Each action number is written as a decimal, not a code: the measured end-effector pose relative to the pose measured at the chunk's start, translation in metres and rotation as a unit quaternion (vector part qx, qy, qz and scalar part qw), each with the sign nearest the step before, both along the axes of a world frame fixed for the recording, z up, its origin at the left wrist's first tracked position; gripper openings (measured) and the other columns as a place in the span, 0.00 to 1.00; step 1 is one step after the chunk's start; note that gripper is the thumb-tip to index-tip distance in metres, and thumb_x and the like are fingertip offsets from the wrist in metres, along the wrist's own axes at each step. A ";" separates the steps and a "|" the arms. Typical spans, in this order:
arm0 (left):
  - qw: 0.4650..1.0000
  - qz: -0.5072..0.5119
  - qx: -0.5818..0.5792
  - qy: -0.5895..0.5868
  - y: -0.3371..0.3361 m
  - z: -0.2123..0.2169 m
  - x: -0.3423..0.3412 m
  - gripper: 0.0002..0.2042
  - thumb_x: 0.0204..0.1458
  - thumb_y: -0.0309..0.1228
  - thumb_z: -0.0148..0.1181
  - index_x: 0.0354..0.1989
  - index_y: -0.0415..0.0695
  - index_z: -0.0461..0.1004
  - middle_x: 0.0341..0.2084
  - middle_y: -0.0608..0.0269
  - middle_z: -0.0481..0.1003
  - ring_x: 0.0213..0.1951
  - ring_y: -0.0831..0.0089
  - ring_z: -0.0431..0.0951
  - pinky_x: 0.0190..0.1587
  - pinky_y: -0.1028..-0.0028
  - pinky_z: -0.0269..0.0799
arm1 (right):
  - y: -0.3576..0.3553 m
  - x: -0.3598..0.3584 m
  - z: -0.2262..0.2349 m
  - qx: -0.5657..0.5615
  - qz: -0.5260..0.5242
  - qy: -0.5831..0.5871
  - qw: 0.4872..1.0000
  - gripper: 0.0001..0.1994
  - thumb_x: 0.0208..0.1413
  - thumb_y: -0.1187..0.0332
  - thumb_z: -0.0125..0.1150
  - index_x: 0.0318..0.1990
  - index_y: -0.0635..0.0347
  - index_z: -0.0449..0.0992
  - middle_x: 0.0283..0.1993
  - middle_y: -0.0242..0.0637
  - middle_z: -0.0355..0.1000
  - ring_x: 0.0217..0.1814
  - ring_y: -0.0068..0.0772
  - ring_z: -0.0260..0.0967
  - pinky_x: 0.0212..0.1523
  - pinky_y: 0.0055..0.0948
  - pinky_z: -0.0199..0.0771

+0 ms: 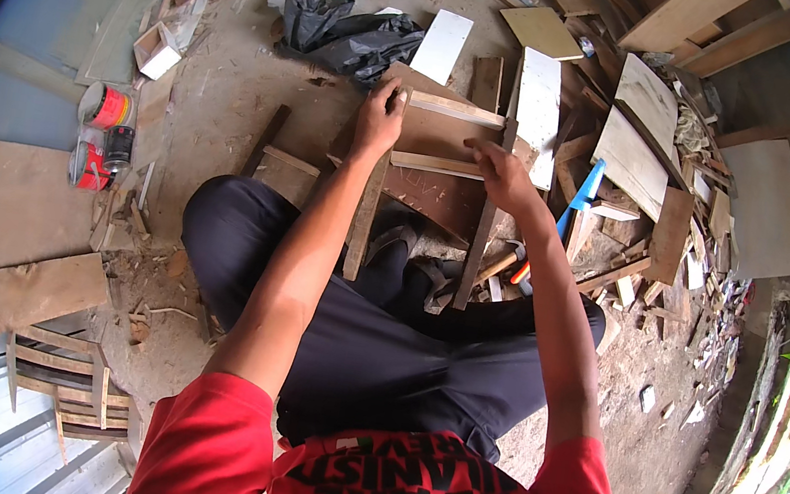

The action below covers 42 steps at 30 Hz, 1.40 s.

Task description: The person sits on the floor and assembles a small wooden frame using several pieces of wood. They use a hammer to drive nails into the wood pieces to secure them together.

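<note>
A small wooden frame, made of two dark uprights and pale crossbars, stands between my knees. My left hand is closed around the upper end of its left upright. Across the right upright lies my right hand, its fingers bent around the wood and the index finger reaching inward just above the lower crossbar. A brown board with faint markings lies beneath the frame. To the right of it are a hammer with a wooden handle and a handsaw with a blue part, both partly hidden.
Scrap boards and offcuts pile up on the right. Black plastic sheeting and a white panel lie ahead. Paint cans stand at left, and a slatted wooden piece sits at lower left. Wood debris litters the floor.
</note>
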<state>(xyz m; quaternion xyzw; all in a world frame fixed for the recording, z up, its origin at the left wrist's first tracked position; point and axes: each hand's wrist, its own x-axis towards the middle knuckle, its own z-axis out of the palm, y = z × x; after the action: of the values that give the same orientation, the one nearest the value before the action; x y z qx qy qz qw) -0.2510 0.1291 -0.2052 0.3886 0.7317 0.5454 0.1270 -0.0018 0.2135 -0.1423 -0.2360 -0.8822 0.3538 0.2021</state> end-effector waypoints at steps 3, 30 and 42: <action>1.000 -0.002 -0.004 -0.003 0.000 0.001 0.000 0.20 0.63 0.37 0.54 0.58 0.38 0.72 0.55 0.44 0.74 0.57 0.50 0.74 0.59 0.62 0.69 | 0.010 0.019 -0.002 -0.043 -0.080 0.078 0.993 0.13 0.66 0.68 0.51 0.51 0.65 0.76 0.46 0.54 0.76 0.50 0.52 0.75 0.52 0.39 0.73; 0.912 -0.230 -0.077 0.330 -0.049 0.076 0.073 0.29 0.49 0.38 0.69 0.60 0.41 0.71 0.57 0.51 0.72 0.63 0.53 0.67 0.65 0.57 0.60 | -0.115 0.040 -0.017 0.028 -0.326 0.057 0.943 0.41 0.53 0.60 0.70 0.69 0.67 0.53 0.63 0.63 0.57 0.65 0.66 0.58 0.63 0.52 0.62; 0.913 -0.240 -0.099 0.313 -0.039 0.085 0.079 0.13 0.55 0.25 0.59 0.48 0.38 0.74 0.45 0.49 0.77 0.51 0.49 0.75 0.55 0.57 0.68 | -0.090 0.074 -0.041 -0.032 -0.405 0.192 0.893 0.28 0.58 0.63 0.64 0.60 0.71 0.62 0.54 0.62 0.63 0.57 0.64 0.64 0.59 0.49 0.66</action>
<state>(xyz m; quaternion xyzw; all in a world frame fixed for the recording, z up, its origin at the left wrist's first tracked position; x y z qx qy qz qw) -0.1723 0.0904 -0.1206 0.6890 0.6687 0.2737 0.0561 0.0727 0.1233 -0.1833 -0.5067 -0.6423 0.3075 0.4859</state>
